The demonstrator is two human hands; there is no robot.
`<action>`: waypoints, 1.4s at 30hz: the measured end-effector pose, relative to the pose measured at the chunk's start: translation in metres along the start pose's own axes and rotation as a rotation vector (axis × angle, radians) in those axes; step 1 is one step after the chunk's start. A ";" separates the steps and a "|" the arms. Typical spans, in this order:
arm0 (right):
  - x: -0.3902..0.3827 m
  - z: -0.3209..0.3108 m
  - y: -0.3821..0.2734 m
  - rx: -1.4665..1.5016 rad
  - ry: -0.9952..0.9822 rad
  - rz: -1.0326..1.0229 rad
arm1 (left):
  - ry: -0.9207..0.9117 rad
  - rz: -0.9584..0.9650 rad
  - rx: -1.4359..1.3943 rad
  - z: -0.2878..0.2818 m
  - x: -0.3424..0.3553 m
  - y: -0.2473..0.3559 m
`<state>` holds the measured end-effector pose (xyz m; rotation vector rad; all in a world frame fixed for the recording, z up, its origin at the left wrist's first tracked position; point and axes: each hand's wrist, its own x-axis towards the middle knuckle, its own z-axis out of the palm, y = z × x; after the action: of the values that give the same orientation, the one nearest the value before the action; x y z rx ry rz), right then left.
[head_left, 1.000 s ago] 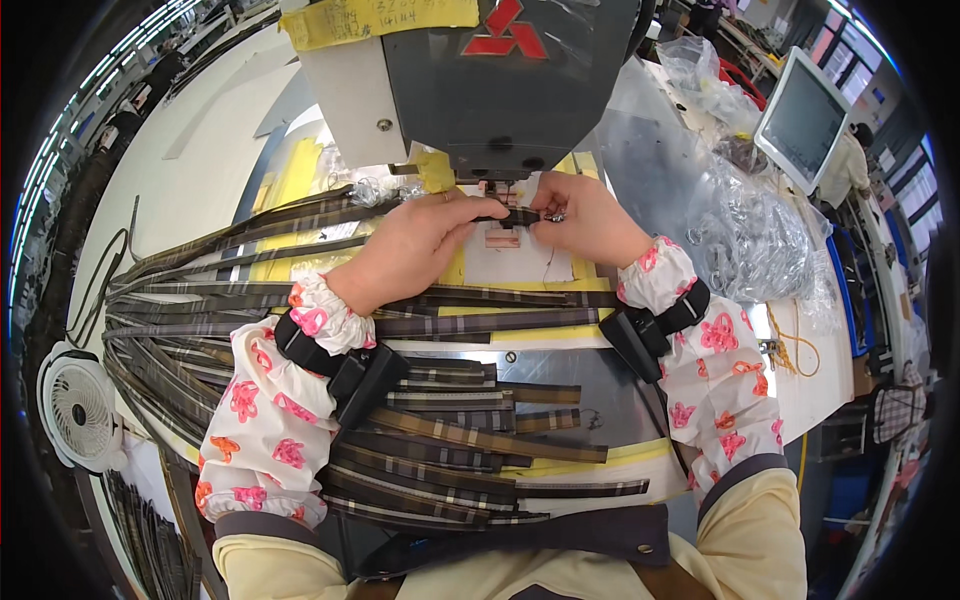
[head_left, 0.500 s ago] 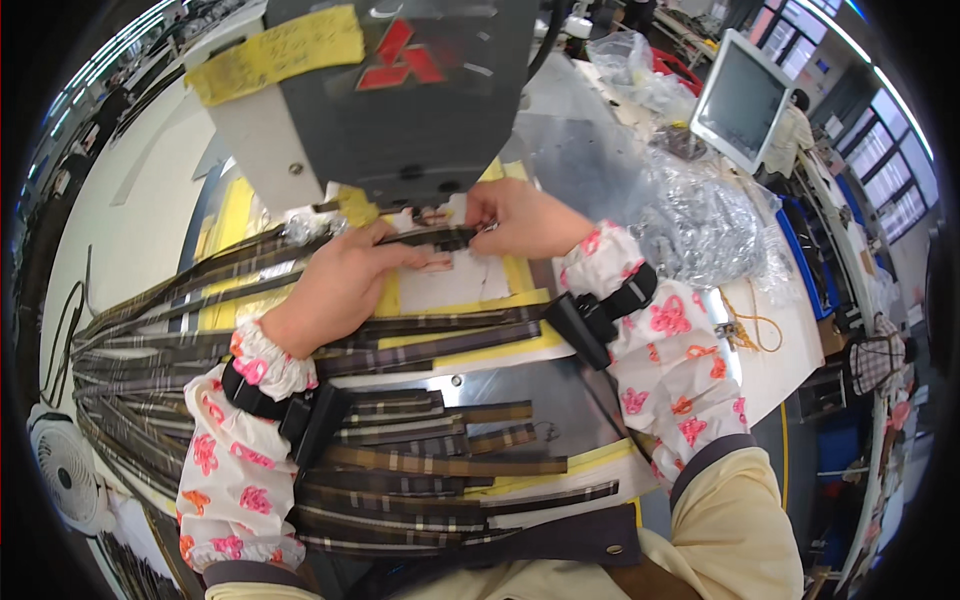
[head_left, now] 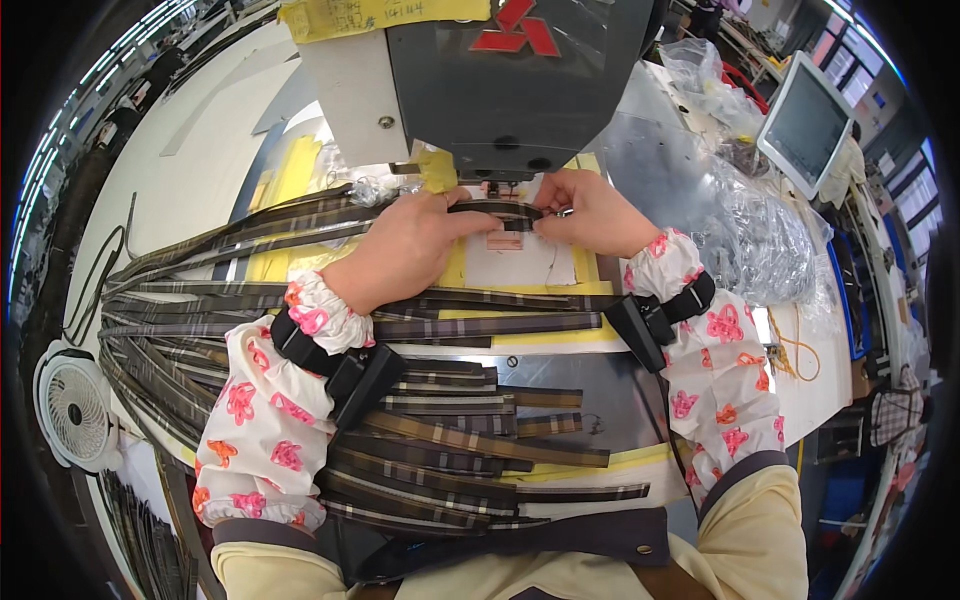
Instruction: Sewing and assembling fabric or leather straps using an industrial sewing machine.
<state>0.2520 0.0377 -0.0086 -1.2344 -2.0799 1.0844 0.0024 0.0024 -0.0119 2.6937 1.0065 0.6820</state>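
Note:
Beneath the dark grey sewing machine head (head_left: 510,90), both hands hold a dark plaid fabric strip (head_left: 512,210). My left hand (head_left: 405,245) pinches it between thumb and fingers on the left. At its right end, my right hand (head_left: 597,215) grips it with thumb and forefinger; a small shiny metal piece shows by these fingertips, its kind unclear. Between the hands the strip bows slightly, just in front of the machine's needle area. Several more plaid strips (head_left: 480,435) fan out over the table below my hands, bunched together at the left.
Crumpled clear plastic (head_left: 755,235) lies right of my right hand, below a tilted screen (head_left: 808,120). Yellow tape (head_left: 570,465) edges the metal work plate (head_left: 620,400). A white fan (head_left: 78,408) stands at the left. A yellow cord (head_left: 797,360) lies at the right.
The view has shifted, so the machine sits farther right and higher in the picture. Both hands still hold the strip, which now bows more between them.

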 end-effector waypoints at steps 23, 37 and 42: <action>-0.012 0.001 0.004 -0.047 0.048 -0.144 | 0.010 -0.031 0.113 0.015 0.008 0.013; -0.009 -0.002 -0.009 -0.311 -0.082 -0.188 | 0.061 -0.041 -0.093 0.021 0.018 0.005; -0.007 -0.001 0.008 -0.326 -0.062 -0.408 | -0.079 -0.063 0.066 0.003 0.013 0.001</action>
<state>0.2604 0.0339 -0.0142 -0.8571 -2.4837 0.6236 0.0130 0.0101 -0.0101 2.7078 1.1077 0.5350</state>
